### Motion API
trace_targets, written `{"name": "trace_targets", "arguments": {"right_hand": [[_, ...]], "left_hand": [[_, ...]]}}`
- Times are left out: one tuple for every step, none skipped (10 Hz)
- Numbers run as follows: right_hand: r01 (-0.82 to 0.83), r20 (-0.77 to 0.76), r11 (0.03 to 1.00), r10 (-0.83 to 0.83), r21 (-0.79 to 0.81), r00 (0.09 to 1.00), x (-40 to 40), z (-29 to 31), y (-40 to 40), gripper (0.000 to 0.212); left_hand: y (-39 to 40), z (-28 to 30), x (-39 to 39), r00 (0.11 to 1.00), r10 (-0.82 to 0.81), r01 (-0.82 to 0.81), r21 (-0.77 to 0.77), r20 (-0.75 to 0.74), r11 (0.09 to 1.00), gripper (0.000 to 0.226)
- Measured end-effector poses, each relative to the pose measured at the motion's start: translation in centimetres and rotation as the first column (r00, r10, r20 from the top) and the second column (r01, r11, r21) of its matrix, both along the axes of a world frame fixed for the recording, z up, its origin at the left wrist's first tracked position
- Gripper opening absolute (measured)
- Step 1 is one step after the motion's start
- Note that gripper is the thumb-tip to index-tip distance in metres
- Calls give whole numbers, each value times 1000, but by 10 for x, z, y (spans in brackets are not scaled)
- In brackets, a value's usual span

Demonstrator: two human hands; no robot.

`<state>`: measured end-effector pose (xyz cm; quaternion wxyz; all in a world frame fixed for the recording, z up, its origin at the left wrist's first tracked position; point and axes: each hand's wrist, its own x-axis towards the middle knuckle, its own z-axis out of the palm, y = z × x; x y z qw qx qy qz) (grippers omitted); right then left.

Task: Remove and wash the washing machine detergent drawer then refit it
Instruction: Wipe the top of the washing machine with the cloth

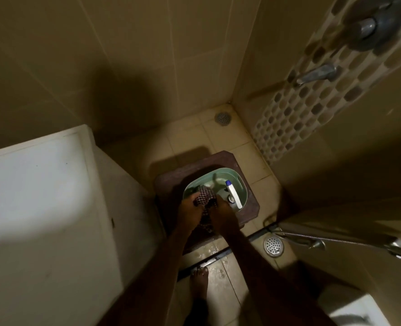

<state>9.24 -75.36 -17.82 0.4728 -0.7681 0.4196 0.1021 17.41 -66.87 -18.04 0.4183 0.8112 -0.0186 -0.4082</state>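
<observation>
Down on the tiled floor (190, 140) of a dim shower corner, I see a pale green plastic basin (240, 188) sitting on a dark brown square stool (249, 208). Both hands are over the basin's near rim: my left hand (190, 214) grips a dark checked cloth (204, 196) from the left, fingers curled round it, and my right hand (223, 214) clutches the same cloth from the right, so the two hands sit close together with the cloth bunched between them and hanging down. Inside the basin, right of the cloth, lies a long white plastic detergent drawer with a blue end (233, 192), tilted against the right wall; I cannot tell how much water is in there.

Around this: one large white washing machine top (37, 184) fills the left side, close beside the stool. Two round metal floor drains show, one in the far corner (222, 118) and one near the right (273, 246), just past a dark metal floor strip (209, 262). On the right wall I count one metal spout (317, 74) and one round valve knob (368, 29) above it on a band of mosaic tiles (296, 118). A metal hose sprayer (336, 242) stretches in from the right. One bare foot (200, 283) stands near the strip on wet tiles.
</observation>
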Motion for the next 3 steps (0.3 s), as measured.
{"name": "trace_targets", "arguments": {"right_hand": [[-65, 6, 996, 65, 66, 998, 5, -4, -4, 41], [-144, -31, 989, 143, -33, 989, 3, 1, 3, 37], [-195, -84, 962, 182, -190, 980, -4, 7, 9, 38]], "left_hand": [[-2, -1, -3, 998, -37, 37, 12, 51, 999, 51], [9, 6, -12, 993, -87, 85, 22, 81, 996, 53], [18, 11, -19, 984, -100, 96, 38, 145, 995, 53]]}}
